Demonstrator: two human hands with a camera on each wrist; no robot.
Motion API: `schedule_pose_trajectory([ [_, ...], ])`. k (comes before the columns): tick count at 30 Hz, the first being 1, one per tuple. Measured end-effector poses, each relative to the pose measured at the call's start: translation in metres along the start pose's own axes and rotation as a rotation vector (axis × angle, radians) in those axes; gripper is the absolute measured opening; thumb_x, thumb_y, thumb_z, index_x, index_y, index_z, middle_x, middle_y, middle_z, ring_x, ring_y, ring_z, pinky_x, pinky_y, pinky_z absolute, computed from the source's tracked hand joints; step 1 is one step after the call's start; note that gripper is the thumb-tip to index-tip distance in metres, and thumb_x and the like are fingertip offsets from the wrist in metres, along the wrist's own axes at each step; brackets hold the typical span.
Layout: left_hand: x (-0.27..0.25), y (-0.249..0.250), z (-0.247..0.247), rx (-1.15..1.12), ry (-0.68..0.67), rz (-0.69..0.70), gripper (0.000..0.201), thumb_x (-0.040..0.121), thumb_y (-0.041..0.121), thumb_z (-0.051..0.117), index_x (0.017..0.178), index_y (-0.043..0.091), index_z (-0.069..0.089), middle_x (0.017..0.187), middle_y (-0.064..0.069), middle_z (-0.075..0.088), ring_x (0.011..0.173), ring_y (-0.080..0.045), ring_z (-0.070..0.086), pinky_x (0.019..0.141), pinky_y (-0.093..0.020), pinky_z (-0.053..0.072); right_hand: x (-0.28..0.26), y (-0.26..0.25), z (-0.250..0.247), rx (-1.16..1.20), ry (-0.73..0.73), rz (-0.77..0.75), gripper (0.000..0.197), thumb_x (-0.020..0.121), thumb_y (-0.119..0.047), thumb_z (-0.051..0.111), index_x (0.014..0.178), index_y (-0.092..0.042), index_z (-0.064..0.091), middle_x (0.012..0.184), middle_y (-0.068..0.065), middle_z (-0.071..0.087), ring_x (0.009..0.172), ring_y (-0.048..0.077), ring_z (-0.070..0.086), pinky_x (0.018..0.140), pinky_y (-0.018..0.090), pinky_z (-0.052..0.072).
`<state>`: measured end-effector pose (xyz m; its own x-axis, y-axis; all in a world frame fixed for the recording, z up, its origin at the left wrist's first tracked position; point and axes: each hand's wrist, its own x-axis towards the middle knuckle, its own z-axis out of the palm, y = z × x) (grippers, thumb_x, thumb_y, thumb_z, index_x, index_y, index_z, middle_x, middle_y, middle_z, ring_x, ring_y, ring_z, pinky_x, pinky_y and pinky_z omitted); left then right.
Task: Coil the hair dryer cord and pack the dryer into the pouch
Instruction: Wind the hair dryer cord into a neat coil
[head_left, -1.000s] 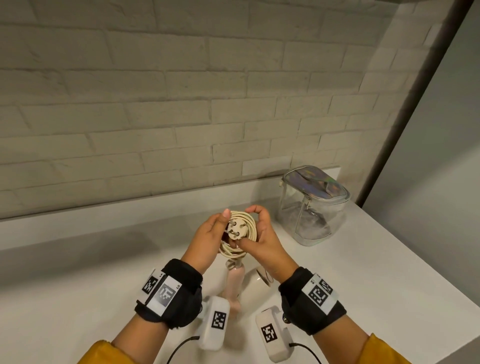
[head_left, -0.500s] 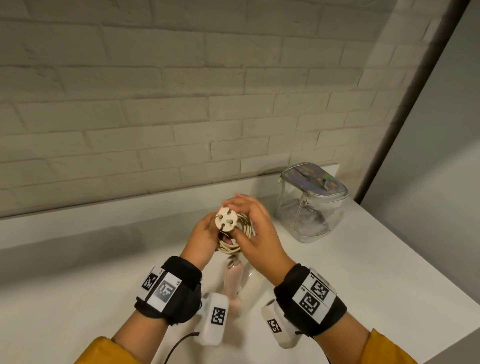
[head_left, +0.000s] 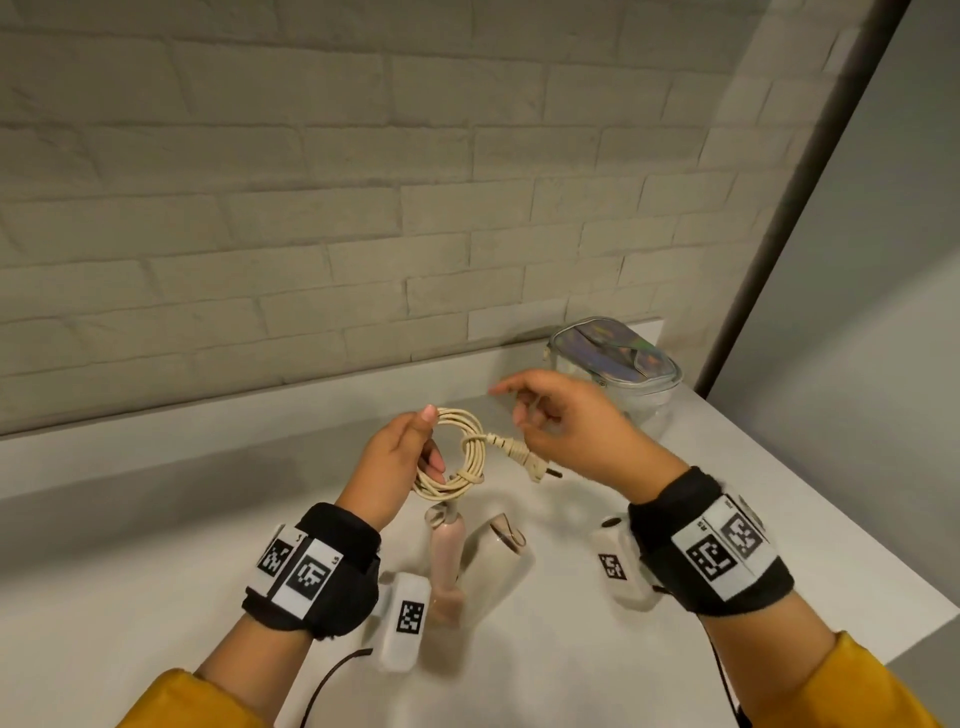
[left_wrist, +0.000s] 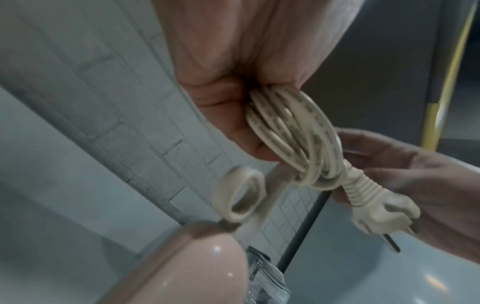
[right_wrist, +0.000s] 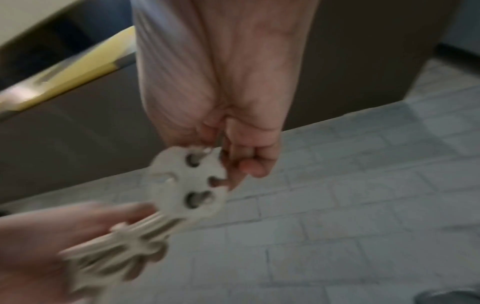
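1. Several loops of cream cord (head_left: 457, 457), stiff and springy by the look, sit bunched in the left hand (head_left: 400, 462), fingers curled round them above the counter (head_left: 156, 545).
2. The plug (head_left: 530, 462) juts free; right hand (head_left: 566, 431) beside it, fingers loosely curled, whether holding cannot be told.
3. The dryer (head_left: 447, 551) hangs below, likely the safer, heavier hold.
4. The pouch (head_left: 623, 364) waits beyond.

White counter (head_left: 727, 519) meets a pale brick wall (head_left: 311, 182) beside a grey panel (head_left: 883, 312)
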<state>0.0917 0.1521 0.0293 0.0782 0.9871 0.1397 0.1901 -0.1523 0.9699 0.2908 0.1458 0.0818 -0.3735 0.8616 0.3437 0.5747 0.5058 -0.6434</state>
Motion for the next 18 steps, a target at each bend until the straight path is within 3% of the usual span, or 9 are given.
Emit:
schedule_pose_trajectory([
  [3,0.003,0.0,0.009,0.012,0.006,0.01,0.034,0.095,0.039,0.034,0.075,0.019,0.053,0.06,-0.004,0.057,0.047,-0.004,0.052,0.05,-0.017,0.042,-0.006,-0.011,0.015,-0.451,-0.104,-0.132,0.046,0.094,-0.016,0.042,0.136,-0.031,0.036,0.124,0.001,0.049,0.102,0.016,0.055,0.087,0.035,0.042],
  [5,0.004,0.0,0.016,-0.016,0.013,-0.001,0.035,0.095,0.04,0.034,0.074,0.019,0.054,0.062,-0.003,0.056,0.049,-0.006,0.053,0.054,-0.023,0.041,-0.012,-0.007,0.025,-0.483,-0.175,-0.105,0.052,0.092,-0.037,0.048,0.14,-0.033,0.028,0.137,-0.001,0.043,0.114,0.016,0.051,0.095,0.036,0.036],
  [6,0.004,0.0,0.019,-0.038,0.006,-0.009,0.035,0.094,0.041,0.034,0.075,0.019,0.054,0.063,-0.002,0.054,0.048,-0.004,0.052,0.055,-0.024,0.04,-0.014,-0.003,0.029,-0.349,-0.204,-0.056,0.057,0.087,-0.04,0.055,0.138,-0.034,0.03,0.139,-0.004,0.042,0.118,0.012,0.049,0.097,0.031,0.036],
  [8,0.002,0.001,0.025,-0.045,-0.017,-0.016,0.035,0.094,0.041,0.033,0.079,0.018,0.055,0.069,0.0,0.052,0.049,-0.002,0.052,0.055,-0.023,0.04,-0.016,0.005,0.031,0.062,-0.162,0.049,0.049,0.084,-0.029,0.064,0.128,-0.032,0.044,0.13,-0.011,0.051,0.117,-0.002,0.048,0.097,0.019,0.037],
  [10,0.002,0.002,0.033,0.004,-0.045,-0.036,0.036,0.095,0.04,0.031,0.09,0.015,0.056,0.076,0.0,0.052,0.058,-0.005,0.052,0.055,-0.017,0.042,-0.018,0.016,0.029,0.323,-0.058,0.134,0.032,0.085,-0.015,0.063,0.112,-0.03,0.057,0.11,-0.018,0.059,0.105,-0.004,0.054,0.093,0.019,0.043],
  [13,0.003,0.006,0.045,0.077,-0.146,-0.027,0.035,0.096,0.038,0.03,0.094,0.014,0.054,0.081,-0.001,0.053,0.068,-0.011,0.052,0.061,-0.014,0.046,-0.025,0.03,0.025,0.39,0.054,0.193,0.03,0.086,-0.008,0.06,0.1,-0.035,0.059,0.098,-0.013,0.062,0.096,0.011,0.059,0.085,0.024,0.049],
  [16,0.001,-0.001,0.049,0.185,-0.184,0.049,0.024,0.096,0.033,0.035,0.104,0.02,0.053,0.099,0.003,0.055,0.088,-0.01,0.052,0.084,-0.026,0.043,-0.042,0.051,0.018,0.372,0.218,0.27,0.031,0.085,-0.004,0.059,0.098,-0.032,0.06,0.093,-0.013,0.06,0.085,0.009,0.058,0.069,0.013,0.047],
  [18,-0.012,-0.008,0.043,0.224,-0.19,0.074,0.022,0.094,0.031,0.041,0.111,0.023,0.052,0.103,0.009,0.056,0.087,-0.003,0.052,0.084,-0.024,0.043,-0.059,0.069,0.012,0.338,0.316,0.343,0.029,0.085,-0.002,0.057,0.099,-0.026,0.06,0.093,-0.012,0.06,0.081,0.008,0.057,0.064,0.011,0.044],
])
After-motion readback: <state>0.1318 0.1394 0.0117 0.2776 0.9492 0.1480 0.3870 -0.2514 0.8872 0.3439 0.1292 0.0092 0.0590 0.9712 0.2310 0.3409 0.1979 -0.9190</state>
